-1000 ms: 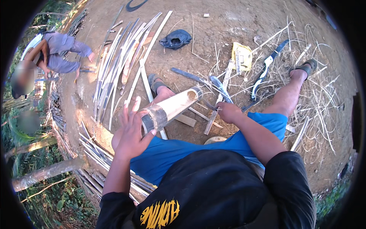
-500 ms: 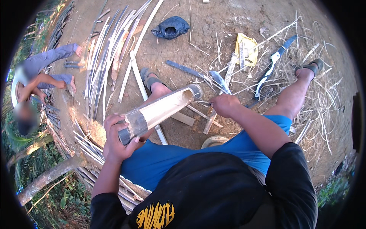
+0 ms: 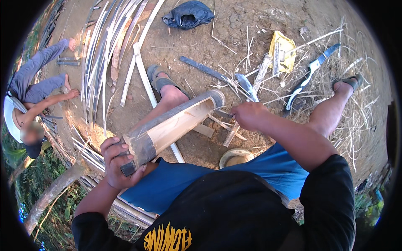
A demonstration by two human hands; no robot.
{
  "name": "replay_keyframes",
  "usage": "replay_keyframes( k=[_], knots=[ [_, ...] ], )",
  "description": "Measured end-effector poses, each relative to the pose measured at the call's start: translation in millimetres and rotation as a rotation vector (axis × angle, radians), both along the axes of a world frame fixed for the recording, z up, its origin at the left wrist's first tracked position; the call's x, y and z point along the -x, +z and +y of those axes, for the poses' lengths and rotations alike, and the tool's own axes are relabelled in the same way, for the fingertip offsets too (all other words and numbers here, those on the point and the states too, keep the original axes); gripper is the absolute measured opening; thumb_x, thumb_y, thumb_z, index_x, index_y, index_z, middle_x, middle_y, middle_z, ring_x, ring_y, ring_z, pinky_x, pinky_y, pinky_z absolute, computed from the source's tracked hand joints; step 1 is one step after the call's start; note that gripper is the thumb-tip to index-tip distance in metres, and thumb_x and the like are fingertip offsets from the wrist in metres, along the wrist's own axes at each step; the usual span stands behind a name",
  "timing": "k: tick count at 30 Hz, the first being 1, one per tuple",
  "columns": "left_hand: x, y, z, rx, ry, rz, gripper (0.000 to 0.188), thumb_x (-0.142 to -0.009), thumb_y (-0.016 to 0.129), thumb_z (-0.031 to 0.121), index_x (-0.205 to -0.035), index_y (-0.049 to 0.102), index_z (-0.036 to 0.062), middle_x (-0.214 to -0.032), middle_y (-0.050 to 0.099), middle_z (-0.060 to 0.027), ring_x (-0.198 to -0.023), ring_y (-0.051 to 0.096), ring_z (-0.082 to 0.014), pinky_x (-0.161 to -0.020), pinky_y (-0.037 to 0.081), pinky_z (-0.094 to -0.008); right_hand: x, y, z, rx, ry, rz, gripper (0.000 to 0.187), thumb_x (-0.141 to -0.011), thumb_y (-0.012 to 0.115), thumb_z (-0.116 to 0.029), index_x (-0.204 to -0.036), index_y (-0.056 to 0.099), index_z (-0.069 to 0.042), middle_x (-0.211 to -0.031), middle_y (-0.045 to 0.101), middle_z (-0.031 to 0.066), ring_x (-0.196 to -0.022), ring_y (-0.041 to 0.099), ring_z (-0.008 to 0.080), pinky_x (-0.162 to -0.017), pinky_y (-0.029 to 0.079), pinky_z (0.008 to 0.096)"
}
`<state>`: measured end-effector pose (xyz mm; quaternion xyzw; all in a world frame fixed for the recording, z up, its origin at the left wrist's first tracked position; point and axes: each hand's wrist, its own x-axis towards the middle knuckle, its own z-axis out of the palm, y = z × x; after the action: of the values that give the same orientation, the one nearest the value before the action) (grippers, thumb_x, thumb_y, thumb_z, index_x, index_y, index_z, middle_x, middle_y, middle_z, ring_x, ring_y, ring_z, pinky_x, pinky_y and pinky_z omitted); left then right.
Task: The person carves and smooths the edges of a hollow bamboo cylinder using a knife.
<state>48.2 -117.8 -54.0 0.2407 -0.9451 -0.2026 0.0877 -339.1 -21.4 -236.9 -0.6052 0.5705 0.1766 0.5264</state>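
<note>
A thick bamboo tube (image 3: 176, 126) lies slanted above my lap, its near end toward the left. One side is cut open, showing the pale hollow inside. My left hand (image 3: 118, 161) is closed round its near end, by a dark squared stub (image 3: 128, 169). Beyond the tube's far rim, my right hand (image 3: 250, 116) is closed on a thin dark blade-like tool (image 3: 222, 113); most of it is hidden by the fist and the tube. Pale bamboo slivers (image 3: 220, 122) lie just below that tool.
Long split bamboo strips (image 3: 109, 46) lie at the far left, near a crouching person (image 3: 31, 92). A black plastic bag (image 3: 188, 16), a yellow bag (image 3: 284, 52) and a long sheathed blade (image 3: 307, 75) lie ahead. Shavings (image 3: 356, 113) cover the right side. A round pale object (image 3: 235, 158) sits between my legs.
The tube's near end and my left hand have moved left and down. The tube has rolled a little, so more dark outer skin shows. My right hand stays closed beside the far end.
</note>
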Motion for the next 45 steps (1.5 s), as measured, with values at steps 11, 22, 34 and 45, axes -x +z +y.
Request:
replay_keyframes(
  k=[11,22,34,45],
  knots=[
    [4,1,-10,0.0,-0.021,0.009,0.051,-0.069,0.084,0.025,-0.106,0.051,0.0175,-0.118,0.052,-0.007,-0.12,0.048,-0.0377,-0.096,0.046,-0.0557,5,-10,-18,-0.05,0.034,-0.063,0.035,-0.102,0.045,-0.028,-0.129,0.067,-0.021,-0.12,0.07,0.0151,-0.115,0.066,0.033,-0.1,0.052,0.0475],
    [-10,-7,-10,-0.021,-0.035,0.033,0.048,-0.07,0.081,0.026,-0.106,0.051,0.019,-0.118,0.052,-0.0066,-0.121,0.047,-0.0389,-0.095,0.044,-0.0569,-8,-25,-31,0.002,0.143,-0.085,0.03,-0.102,0.053,-0.026,-0.129,0.066,-0.021,-0.114,0.071,0.0142,-0.11,0.068,0.0327,-0.093,0.055,0.0481],
    [1,0,0,0.005,0.013,0.012,0.05,-0.071,0.079,0.019,-0.11,0.048,0.0145,-0.118,0.05,-0.0126,-0.121,0.046,-0.0393,-0.1,0.039,-0.056,-17,3,10,0.09,-0.091,0.04,0.026,-0.1,0.054,-0.023,-0.123,0.065,-0.016,-0.106,0.074,0.0119,-0.099,0.072,0.0327,-0.084,0.057,0.0468],
    [6,5,3,0.013,0.033,-0.01,0.053,-0.07,0.081,0.017,-0.111,0.048,0.0137,-0.12,0.051,-0.0138,-0.121,0.047,-0.0397,-0.101,0.039,-0.0563,-25,1,30,0.126,-0.006,0.055,0.029,-0.104,0.049,-0.027,-0.128,0.062,-0.018,-0.095,0.074,0.0144,-0.094,0.073,0.0336,-0.079,0.058,0.0476]
  ],
)
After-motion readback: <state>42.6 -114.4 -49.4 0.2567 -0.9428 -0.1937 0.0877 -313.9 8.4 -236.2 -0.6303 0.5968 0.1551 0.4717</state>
